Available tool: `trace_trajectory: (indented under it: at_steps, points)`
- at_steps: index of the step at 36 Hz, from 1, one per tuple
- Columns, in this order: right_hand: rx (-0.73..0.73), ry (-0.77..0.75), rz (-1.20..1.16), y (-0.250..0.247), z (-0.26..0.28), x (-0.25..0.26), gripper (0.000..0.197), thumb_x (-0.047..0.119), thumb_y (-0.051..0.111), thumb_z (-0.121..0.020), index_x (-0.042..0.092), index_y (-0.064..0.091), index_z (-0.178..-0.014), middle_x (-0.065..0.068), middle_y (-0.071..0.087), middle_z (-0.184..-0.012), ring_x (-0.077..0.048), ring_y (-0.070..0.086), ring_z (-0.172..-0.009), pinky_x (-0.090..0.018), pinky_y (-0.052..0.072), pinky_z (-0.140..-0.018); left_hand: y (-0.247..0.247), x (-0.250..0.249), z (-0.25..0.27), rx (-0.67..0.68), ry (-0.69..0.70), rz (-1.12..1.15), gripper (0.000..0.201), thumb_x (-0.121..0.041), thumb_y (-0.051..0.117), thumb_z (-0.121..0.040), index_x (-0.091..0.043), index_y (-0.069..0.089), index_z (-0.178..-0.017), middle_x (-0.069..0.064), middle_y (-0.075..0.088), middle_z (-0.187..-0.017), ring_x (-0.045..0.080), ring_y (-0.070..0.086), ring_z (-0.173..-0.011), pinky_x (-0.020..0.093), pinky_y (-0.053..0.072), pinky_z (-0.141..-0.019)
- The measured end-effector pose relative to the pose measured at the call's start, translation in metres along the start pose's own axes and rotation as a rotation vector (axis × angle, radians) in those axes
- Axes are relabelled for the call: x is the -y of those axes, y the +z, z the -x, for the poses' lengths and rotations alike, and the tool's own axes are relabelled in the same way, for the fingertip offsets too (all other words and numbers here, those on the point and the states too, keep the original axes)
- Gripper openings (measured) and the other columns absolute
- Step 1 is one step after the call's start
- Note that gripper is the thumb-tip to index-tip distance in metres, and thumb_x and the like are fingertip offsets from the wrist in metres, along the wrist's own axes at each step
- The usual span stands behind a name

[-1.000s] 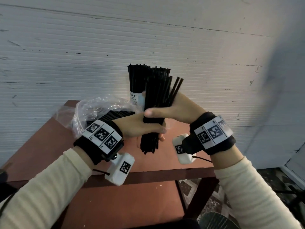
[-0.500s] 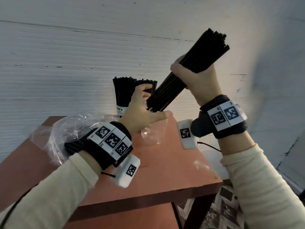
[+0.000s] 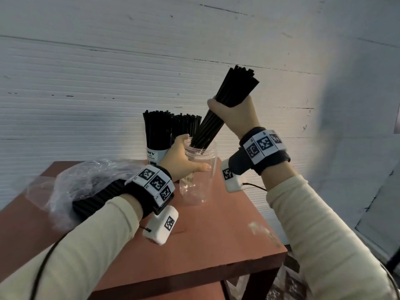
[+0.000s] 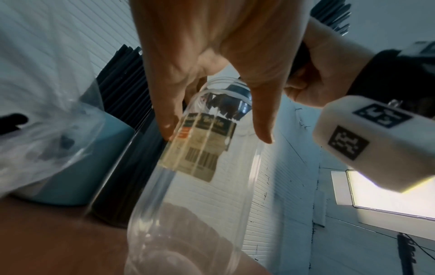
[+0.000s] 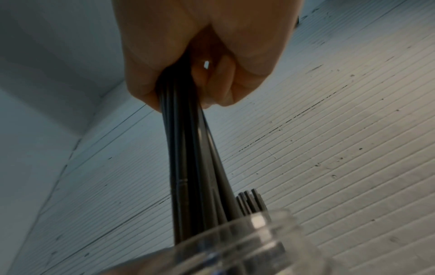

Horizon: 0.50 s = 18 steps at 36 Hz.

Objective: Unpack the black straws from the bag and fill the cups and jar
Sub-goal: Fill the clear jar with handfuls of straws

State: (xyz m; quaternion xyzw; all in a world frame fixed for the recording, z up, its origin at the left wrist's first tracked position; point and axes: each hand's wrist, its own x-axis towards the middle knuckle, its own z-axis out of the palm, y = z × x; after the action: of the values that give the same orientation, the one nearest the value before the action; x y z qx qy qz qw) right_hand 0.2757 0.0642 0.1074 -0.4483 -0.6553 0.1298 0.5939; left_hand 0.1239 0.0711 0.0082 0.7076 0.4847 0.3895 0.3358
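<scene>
Straws bundle sits clenched in R hand, lower tips just inside mouth of clear jar, not yet dropped. L hand steadies jar w/ fingers wrapped round its side. Two cups at far side look already full. More straws left in bag on table's left, so roughly 2/3 done.

Tilted black straw bundle entering clear upright jar
</scene>
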Motion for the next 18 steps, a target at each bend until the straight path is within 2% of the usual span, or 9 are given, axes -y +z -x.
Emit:
trace_trajectory:
  at_steps: [3, 5, 6, 7, 10, 13, 16, 18]
  points:
    - [0.092, -0.006, 0.021, 0.002, 0.004, -0.001, 0.025, 0.015, 0.069, -0.078, -0.006, 0.056, -0.074, -0.009, 0.053, -0.069, -0.014, 0.053, -0.063, -0.030, 0.046, -0.059, -0.004, 0.000, 0.009, 0.015, 0.009, -0.014, 0.107, -0.029, 0.088, -0.069, -0.021, 0.020, -0.152, -0.006, 0.041, -0.143, 0.000, 0.036, -0.114, 0.014, 0.031, -0.092]
    - [0.179, 0.005, 0.062, 0.004, 0.005, 0.000, 0.024, 0.018, 0.070, -0.079, 0.001, 0.054, -0.071, -0.006, 0.051, -0.066, -0.010, 0.051, -0.058, -0.025, 0.043, -0.053, -0.008, 0.000, 0.014, 0.027, 0.021, -0.021, 0.104, -0.025, 0.087, -0.070, -0.020, 0.023, -0.151, -0.013, 0.044, -0.127, -0.001, 0.040, -0.111, 0.002, 0.033, -0.078]
    - [0.238, 0.017, 0.090, 0.005, 0.005, 0.000, 0.026, 0.019, 0.071, -0.080, 0.006, 0.051, -0.067, -0.003, 0.049, -0.062, -0.008, 0.048, -0.052, -0.022, 0.040, -0.049, -0.010, 0.000, 0.017, 0.032, 0.025, -0.031, 0.102, -0.025, 0.087, -0.070, -0.021, 0.024, -0.150, -0.016, 0.043, -0.121, -0.001, 0.041, -0.108, 0.002, 0.034, -0.071]
    - [0.308, 0.036, 0.119, 0.006, 0.006, 0.000, 0.030, 0.020, 0.071, -0.081, 0.012, 0.048, -0.063, 0.001, 0.046, -0.057, -0.006, 0.044, -0.046, -0.020, 0.036, -0.044, -0.012, 0.000, 0.020, 0.033, 0.026, -0.044, 0.102, -0.026, 0.087, -0.070, -0.022, 0.025, -0.150, -0.017, 0.041, -0.118, 0.000, 0.042, -0.106, 0.004, 0.034, -0.070]
    - [0.572, 0.132, 0.198, 0.012, 0.009, -0.001, 0.032, 0.025, 0.071, -0.083, 0.019, 0.049, -0.060, 0.005, 0.043, -0.048, -0.010, 0.038, -0.040, -0.022, 0.031, -0.039, -0.017, -0.001, 0.029, 0.031, 0.038, -0.070, 0.102, -0.028, 0.087, -0.069, -0.024, 0.025, -0.149, -0.015, 0.041, -0.120, 0.004, 0.047, -0.102, 0.009, 0.035, -0.074]
    - [0.781, 0.230, 0.313, 0.018, 0.017, -0.003, 0.019, 0.033, 0.073, -0.082, 0.016, 0.064, -0.078, 0.004, 0.054, -0.058, -0.012, 0.047, -0.052, -0.021, 0.037, -0.042, -0.019, 0.003, 0.032, 0.038, 0.040, -0.046, 0.101, -0.025, 0.089, -0.067, -0.020, 0.027, -0.147, -0.013, 0.051, -0.124, 0.008, 0.054, -0.115, 0.015, 0.041, -0.087]
    - [0.770, 0.306, 0.381, 0.018, 0.016, -0.003, 0.036, 0.041, 0.077, -0.076, 0.010, 0.070, -0.094, -0.003, 0.063, -0.069, -0.016, 0.054, -0.061, -0.025, 0.045, -0.052, -0.018, 0.006, 0.032, 0.039, 0.043, -0.038, 0.103, -0.027, 0.090, -0.065, -0.020, 0.027, -0.147, -0.008, 0.056, -0.131, 0.010, 0.055, -0.121, 0.027, 0.042, -0.103]
    - [0.768, 0.320, 0.439, 0.015, 0.015, -0.001, 0.037, 0.044, 0.077, -0.075, 0.013, 0.070, -0.093, -0.002, 0.068, -0.072, -0.017, 0.060, -0.060, -0.027, 0.049, -0.060, -0.016, 0.005, 0.032, 0.035, 0.043, -0.049, 0.105, -0.029, 0.089, -0.067, -0.020, 0.024, -0.149, -0.010, 0.053, -0.132, 0.007, 0.051, -0.120, 0.025, 0.039, -0.101]
